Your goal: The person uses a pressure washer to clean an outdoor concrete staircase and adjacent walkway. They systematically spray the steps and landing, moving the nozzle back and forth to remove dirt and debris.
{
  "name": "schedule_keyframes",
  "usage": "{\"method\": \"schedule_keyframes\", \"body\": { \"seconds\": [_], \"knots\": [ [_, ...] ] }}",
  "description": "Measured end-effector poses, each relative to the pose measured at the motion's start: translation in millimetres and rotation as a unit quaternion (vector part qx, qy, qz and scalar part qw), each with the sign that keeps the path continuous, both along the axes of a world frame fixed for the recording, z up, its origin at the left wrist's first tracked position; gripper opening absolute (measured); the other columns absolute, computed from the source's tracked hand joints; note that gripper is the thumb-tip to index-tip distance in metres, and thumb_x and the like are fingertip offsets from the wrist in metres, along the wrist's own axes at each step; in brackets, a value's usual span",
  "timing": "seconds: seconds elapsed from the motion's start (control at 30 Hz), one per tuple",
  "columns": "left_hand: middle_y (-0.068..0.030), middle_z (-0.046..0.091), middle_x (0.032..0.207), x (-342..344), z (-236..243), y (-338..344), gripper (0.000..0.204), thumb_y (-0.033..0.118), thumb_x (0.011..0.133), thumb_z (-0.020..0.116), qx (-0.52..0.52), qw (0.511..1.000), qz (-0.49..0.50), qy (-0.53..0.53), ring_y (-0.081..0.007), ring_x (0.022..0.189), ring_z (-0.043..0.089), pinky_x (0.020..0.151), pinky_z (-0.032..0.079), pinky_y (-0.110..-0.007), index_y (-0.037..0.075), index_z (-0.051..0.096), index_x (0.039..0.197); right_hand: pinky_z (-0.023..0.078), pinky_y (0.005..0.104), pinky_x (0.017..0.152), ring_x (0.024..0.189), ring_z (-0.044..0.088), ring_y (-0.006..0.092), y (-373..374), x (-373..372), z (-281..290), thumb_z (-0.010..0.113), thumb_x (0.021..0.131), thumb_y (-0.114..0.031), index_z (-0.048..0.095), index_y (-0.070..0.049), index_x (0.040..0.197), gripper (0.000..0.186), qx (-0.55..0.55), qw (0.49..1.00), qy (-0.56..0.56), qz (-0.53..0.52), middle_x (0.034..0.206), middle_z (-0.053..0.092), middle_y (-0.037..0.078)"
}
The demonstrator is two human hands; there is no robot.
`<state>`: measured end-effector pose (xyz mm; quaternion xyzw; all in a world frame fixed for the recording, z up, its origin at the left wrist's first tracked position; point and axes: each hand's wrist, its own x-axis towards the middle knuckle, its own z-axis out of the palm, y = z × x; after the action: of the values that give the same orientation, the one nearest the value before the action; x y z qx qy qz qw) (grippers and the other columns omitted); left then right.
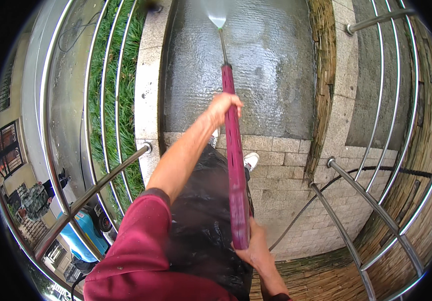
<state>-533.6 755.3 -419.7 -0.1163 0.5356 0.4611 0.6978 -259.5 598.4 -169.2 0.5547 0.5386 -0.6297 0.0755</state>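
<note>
Left hand [224, 107]: fingers closed round the forward body of a long maroon slotted lance [235, 145]. Right hand [257, 251]: holding the lance at its rear end; the fingertips and any trigger are hidden, so the squeeze on it cannot be told. The spread between the two hands is judged sound, the forward one suited to steering, the rear one to bracing against kick.

The lance lies in front of the body, pointing ahead. From its front extends a thin metal rod [223, 47], whose tip throws a white fan-shaped spray [217, 19] over the wet grey ground [256, 95]. For an even result, the tip should be held at a constant height and swept side to side in overlapping passes. Care is advised near the pale stone kerb [148, 95] on the left and the stacked brown stone edging [320, 45] on the right, where loose pieces could be dislodged.

Below, a white shoe [251, 160] stands on the pale paving; spray should stay well forward of it. A black plastic apron [201, 220] covers the front of the body. To the right, a black hose [299, 215] crosses by the steel railings [356, 185]; slack should be checked for snagging before any step.
</note>
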Motion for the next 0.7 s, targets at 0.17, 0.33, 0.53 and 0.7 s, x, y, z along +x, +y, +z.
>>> {"method": "schedule_keyframes", "body": {
  "seconds": [0.17,0.33,0.53,0.7],
  "knots": [
    [-0.0144,0.056,0.054,70.5,46.5,-102.6,0.01,-0.012,0.061,0.059,-0.049,0.998,0.01,0.031,-0.0241,0.042,0.057,0.04,0.047,-0.037,-0.002,0.057,0.06,0.052,0.0375,0.063,0.066,0.066,0.0237,-79.7,68.5,54.4,0.069,0.081,-0.012,0.062,-0.004,0.1,0.021,-0.085,0.995,-0.036,-0.024,0.074,0.065,0.016],
    [-0.0147,0.057,0.063,94.1,84.8,-171.4,0.027,-0.009,0.069,0.061,-0.143,0.986,0.079,-0.029,-0.0268,0.048,0.059,0.046,0.051,-0.04,-0.003,0.05,0.092,0.051,0.0458,0.068,0.08,0.065,0.0442,-102.9,98.9,96.1,0.067,0.082,-0.014,0.059,-0.004,0.097,0.02,-0.054,0.992,-0.083,0.078,0.08,0.065,0.024],
    [-0.0116,0.057,0.056,15.0,20.1,-97.0,0.009,-0.005,0.066,0.059,-0.034,0.999,0.039,-0.017,-0.0229,0.047,0.059,0.046,0.049,-0.034,0.0,0.057,0.059,0.051,0.0485,0.067,0.079,0.065,0.0473,-26.8,3.3,41.0,0.07,0.079,-0.012,0.056,0.0,0.096,0.025,-0.026,0.998,-0.026,0.052,0.081,0.064,0.028],
    [-0.0119,0.054,0.057,-34.0,10.4,-6.4,0.007,-0.005,0.07,0.062,-0.014,0.995,0.093,-0.016,-0.0214,0.048,0.058,0.048,0.05,-0.034,-0.002,0.058,0.066,0.052,0.0459,0.066,0.075,0.065,0.0446,14.0,-29.1,-6.4,0.07,0.08,-0.01,0.057,0.001,0.095,0.022,-0.05,0.998,-0.013,-0.019,0.081,0.064,0.027]
  ]
}}
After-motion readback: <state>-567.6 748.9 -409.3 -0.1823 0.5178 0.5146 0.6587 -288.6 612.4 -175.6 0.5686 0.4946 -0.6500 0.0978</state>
